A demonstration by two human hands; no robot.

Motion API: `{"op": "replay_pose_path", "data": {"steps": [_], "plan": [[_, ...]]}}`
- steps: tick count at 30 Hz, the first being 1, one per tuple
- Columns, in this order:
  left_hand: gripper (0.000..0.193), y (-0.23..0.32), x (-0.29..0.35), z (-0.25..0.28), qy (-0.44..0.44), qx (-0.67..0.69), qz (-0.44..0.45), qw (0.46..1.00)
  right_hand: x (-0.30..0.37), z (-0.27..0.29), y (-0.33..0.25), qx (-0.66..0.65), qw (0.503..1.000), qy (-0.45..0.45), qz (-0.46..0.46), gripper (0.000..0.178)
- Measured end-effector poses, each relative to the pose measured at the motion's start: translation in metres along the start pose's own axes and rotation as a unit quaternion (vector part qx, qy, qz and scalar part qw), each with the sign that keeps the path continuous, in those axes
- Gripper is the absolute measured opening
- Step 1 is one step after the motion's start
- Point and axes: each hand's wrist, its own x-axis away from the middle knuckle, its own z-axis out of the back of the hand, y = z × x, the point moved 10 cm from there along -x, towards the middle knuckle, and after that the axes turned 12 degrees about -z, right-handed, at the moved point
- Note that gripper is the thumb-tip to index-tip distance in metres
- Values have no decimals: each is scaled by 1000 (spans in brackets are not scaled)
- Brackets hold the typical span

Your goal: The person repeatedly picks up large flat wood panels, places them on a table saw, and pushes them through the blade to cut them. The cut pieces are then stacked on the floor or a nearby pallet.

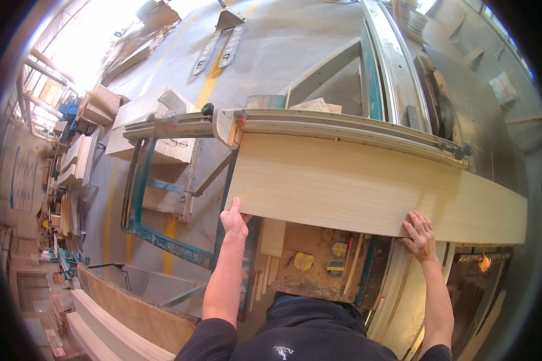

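Note:
A long, pale wood-grain board [355, 180] lies across the frame of a sliding table saw, its far edge along a metal fence [343, 128]. My left hand [235, 221] grips the board's near left corner, thumb on top and the other fingers partly hidden at the edge. Farther right, my right hand [420, 234] holds the near edge, its fingers bent over the top face. At the fence's left part stands a flip stop [225, 128], close to the board's far left corner.
Below the board, a wooden shelf [295, 240] carries a yellow tape measure [303, 261], another tape measure [335, 267] and thin strips. The teal saw frame [174, 240] extends left. A pallet jack [226, 39] stands beyond; stacked panels [156, 129] are at left.

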Motion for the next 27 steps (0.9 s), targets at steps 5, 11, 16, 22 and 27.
{"op": "replay_pose_path", "data": {"steps": [5, 11, 16, 22, 27], "plan": [[29, -14, -10, 9, -20, -33, 26, 999, 3, 10, 0, 0, 999, 44, 8, 57], [57, 52, -4, 19, -147, -425, -6, 893, 26, 6, 17, -30, 984, 145, -96, 63], [66, 74, 135, -128, -238, -582, -540, 559, 32, 1, 28, -83, 976, 134, -148, 60], [78, -47, 274, -281, -586, -456, -519, 423, 33, 17, 51, -138, 978, 87, -127, 63], [83, -54, 290, -309, -617, -440, -532, 377, 92, 51, 141, 22, 975, -29, -217, 48]]}}
